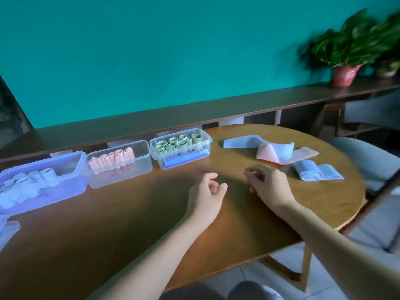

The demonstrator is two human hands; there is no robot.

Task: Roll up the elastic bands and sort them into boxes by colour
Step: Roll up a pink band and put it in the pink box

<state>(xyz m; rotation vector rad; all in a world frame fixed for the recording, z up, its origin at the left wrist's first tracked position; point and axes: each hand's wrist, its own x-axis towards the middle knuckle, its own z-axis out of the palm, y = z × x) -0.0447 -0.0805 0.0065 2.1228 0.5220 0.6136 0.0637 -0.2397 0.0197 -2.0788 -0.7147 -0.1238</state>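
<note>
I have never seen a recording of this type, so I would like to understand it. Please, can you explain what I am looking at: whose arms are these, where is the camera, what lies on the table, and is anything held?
There is no machine here. The one picture comes from a camera worn on a person's head, looking forward and down, so the two bare arms are that person's own. The left hand and the right hand are over the wooden table with fingers loosely curled, and neither holds anything.

Along the far left of the table stand three clear plastic boxes. The left box holds pale blue rolls, the middle box pink rolls, the right box green rolls.

On the right lie bands not yet sorted: a blue band and a pink band, both unrolled and overlapping, and a partly rolled blue band nearer the right hand.
</note>
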